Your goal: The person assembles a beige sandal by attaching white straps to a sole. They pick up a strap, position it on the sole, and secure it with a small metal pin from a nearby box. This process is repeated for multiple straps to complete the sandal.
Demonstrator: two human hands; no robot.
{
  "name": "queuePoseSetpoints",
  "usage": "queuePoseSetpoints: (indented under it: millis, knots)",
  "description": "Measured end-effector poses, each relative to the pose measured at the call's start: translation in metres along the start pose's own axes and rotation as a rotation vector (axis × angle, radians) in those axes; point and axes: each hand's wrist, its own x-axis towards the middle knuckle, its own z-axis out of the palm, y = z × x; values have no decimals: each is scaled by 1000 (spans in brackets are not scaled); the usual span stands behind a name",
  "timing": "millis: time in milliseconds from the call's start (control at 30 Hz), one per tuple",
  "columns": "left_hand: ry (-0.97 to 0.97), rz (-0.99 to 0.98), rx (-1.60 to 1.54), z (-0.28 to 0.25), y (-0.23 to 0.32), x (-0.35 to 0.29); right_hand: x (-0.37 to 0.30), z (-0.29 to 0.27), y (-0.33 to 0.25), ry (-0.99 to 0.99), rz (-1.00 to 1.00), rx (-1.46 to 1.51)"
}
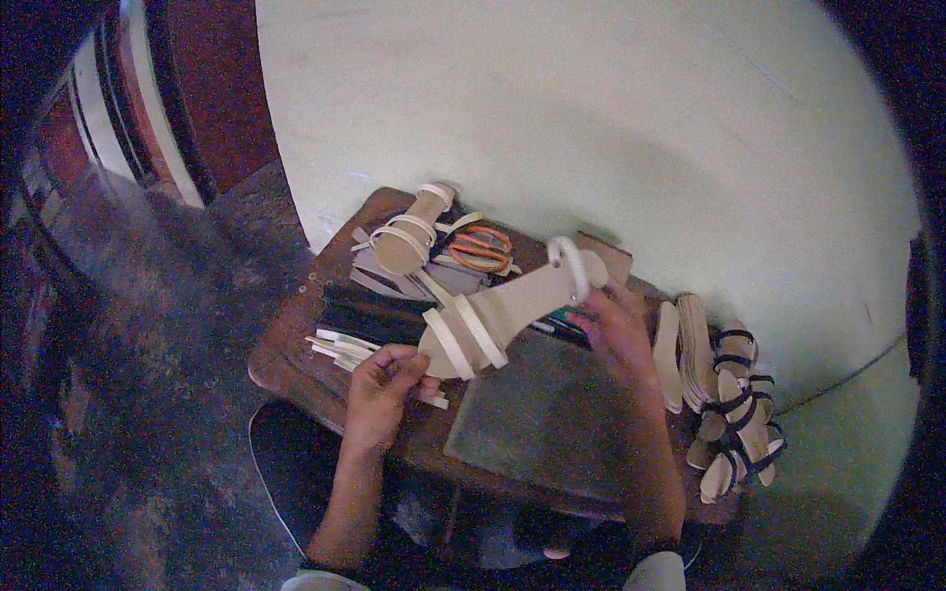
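Observation:
A beige sandal (517, 303) with two pale straps across its front and a ring-like ankle strap is held above the table, tilted with its heel up to the right. My left hand (382, 386) pinches the toe end between thumb and fingers. Just below the heel is my right hand (619, 330), slightly blurred, its fingers apart; whether they touch the sole I cannot tell. Behind, a second beige strapped sandal (406, 246) lies on the table. Pale strips (340, 347) lie beside my left hand.
The brown wooden table (286, 345) carries a dark flat slab (537, 419), a coil of orange bands (480, 248) and several grey pieces. At the right are stacked insoles (693, 355) and several black-strapped sandals (744, 424). A pale wall (591, 118) stands close behind.

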Motion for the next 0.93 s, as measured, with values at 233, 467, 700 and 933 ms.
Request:
queuePoseSetpoints:
  millis: [233, 467, 700, 933]
  knots:
    - [63, 34, -34, 2, 10, 31, 101, 52, 15, -77, 346, 374]
    - [-136, -34, -85, 24, 4, 51, 188, 54, 122, -139, 19, -46]
    - [-247, -16, -63, 9, -3, 55, 188, 106, 52, 47, 377, 166]
    - [-303, 4, 2, 17, -4, 52, 188, 93, 68, -25, 529, 108]
